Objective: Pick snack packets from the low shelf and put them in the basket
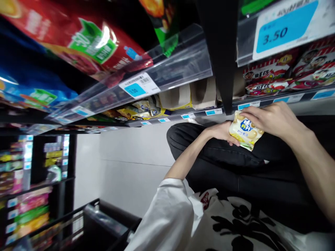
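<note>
Above my lap, both hands hold a small cream-yellow snack bag (246, 130) with a blue round logo and pale round pieces pictured on it. My left hand (222, 132) grips its left edge, the fingers partly hidden under the bag. My right hand (273, 118) is closed on the upper right side, thumb and fingers bent over the front. The printed face points up at me. Just beyond my hands runs the bottom shelf edge with its price tags (214, 112).
Large red snack bags (94, 45) and blue bags (31, 83) stand on the upper shelf behind a clear plastic guard (178, 59). Opened cartons (175, 97) and red-white packets (267, 76) sit low down. A black basket (117, 212) stands lower left, on pale floor (125, 174).
</note>
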Motion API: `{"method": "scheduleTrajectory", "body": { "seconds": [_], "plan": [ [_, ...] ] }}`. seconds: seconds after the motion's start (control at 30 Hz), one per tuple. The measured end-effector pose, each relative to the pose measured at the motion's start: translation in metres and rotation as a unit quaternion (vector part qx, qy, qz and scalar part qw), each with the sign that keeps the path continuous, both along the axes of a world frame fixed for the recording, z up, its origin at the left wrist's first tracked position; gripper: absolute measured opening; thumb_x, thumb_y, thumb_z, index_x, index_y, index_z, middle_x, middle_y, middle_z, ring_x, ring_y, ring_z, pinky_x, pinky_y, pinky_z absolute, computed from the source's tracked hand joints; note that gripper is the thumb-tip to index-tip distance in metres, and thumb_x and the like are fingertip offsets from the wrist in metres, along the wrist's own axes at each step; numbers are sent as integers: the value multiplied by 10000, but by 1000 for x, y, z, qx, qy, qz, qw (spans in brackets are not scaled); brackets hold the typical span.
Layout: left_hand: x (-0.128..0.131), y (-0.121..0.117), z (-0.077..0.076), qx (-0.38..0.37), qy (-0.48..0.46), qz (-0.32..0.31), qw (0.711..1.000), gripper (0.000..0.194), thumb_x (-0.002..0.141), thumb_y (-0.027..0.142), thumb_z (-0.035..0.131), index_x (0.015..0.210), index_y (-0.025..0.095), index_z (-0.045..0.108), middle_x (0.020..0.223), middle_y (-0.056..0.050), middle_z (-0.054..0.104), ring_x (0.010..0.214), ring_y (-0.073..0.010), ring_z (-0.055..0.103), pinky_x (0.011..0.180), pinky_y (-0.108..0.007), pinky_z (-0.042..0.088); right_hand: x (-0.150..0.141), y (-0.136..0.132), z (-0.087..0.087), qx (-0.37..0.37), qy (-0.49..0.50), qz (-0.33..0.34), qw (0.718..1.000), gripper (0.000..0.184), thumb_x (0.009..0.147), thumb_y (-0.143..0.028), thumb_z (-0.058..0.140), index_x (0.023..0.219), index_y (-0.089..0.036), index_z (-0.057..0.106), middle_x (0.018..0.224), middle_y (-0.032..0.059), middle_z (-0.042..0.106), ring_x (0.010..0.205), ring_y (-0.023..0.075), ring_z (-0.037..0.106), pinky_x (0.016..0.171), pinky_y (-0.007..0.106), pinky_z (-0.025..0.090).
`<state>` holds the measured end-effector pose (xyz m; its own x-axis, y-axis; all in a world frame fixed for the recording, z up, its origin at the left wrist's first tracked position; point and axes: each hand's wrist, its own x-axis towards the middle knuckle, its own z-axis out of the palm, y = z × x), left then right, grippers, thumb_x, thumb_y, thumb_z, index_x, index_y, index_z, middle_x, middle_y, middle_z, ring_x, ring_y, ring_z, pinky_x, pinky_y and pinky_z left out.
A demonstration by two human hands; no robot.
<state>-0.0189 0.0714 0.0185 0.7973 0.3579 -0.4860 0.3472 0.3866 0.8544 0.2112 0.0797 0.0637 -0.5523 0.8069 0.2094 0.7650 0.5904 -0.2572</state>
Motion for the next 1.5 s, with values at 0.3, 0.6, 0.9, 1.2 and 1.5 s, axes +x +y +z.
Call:
{"method": "scheduleTrajectory", "body": {
  "seconds": [0.3,0.6,0.9,1.2,1.5],
  "plan": [
    [-8,1,6,99,64,24,993,532,679,313,940,1114,109,710,956,-92,781,975,-258,736,962,-427,580,-6,0,2,3,-47,-22,999,593,1107,-571,332,1081,-224,813,550,18,602,569,154,540,625,356,161],
    [-9,-4,20,102,92,65,988,698,629,352,976,1219,125,679,1265,-124,735,1221,-323,669,1127,-501,503,-6,0,-2,-85,68,-34,994,794,1080,-658,186,954,-189,814,992,57,798,966,161,699,717,394,269],
    [-6,0,15,65,162,36,984,730,520,325,999,1163,139,708,1250,-116,765,1195,-323,688,1137,-477,508,-13,-5,22,-77,82,34,993,292,1071,-380,524,1070,-225,770,718,41,689,798,205,659,678,330,320],
    [-11,1,20,129,280,-41,951,389,628,497,868,987,378,778,1113,176,793,1192,-284,713,1097,-415,518,-13,-6,40,-95,-77,89,988,380,1142,-272,335,1357,-238,647,914,24,735,821,164,643,648,322,253],
    [6,-6,18,137,262,-49,954,393,530,608,810,921,602,763,1050,324,741,1219,-278,716,1125,-418,517,-13,-12,49,-76,-139,80,984,408,1123,-329,298,1336,-291,645,989,-49,763,841,116,652,633,286,232]
  ]
}}
